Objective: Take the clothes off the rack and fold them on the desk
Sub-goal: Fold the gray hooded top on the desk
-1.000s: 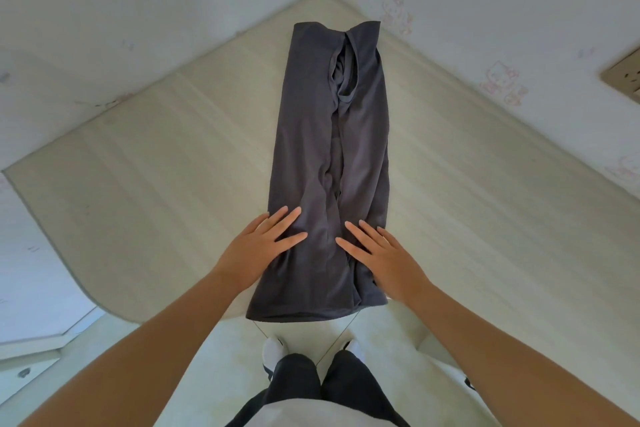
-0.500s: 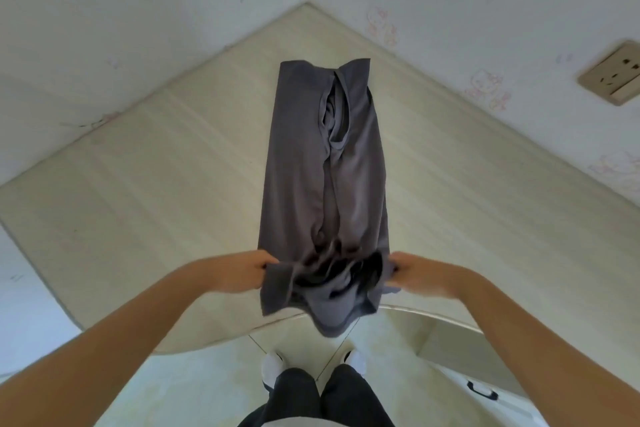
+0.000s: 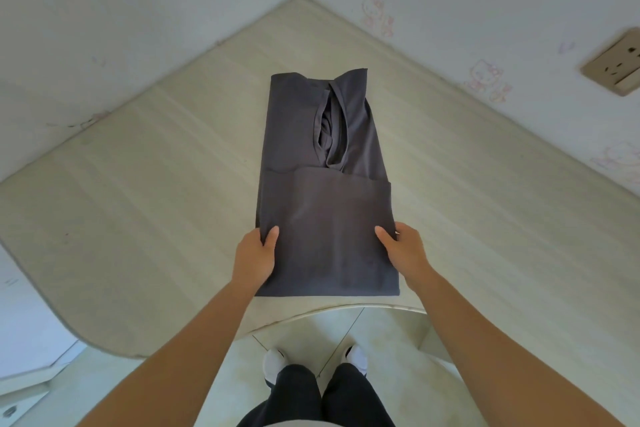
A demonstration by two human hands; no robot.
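Now grey shirt (image 3: 325,218) pinched between left hand (image 3: 254,258), right hand (image 3: 405,251).

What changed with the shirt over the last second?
The left hand and right hand, flat on the near end of the shirt a second ago, took hold of its hem corners and folded them away over the middle; they now pinch the fold's sides. The collar end stayed put on the desk.
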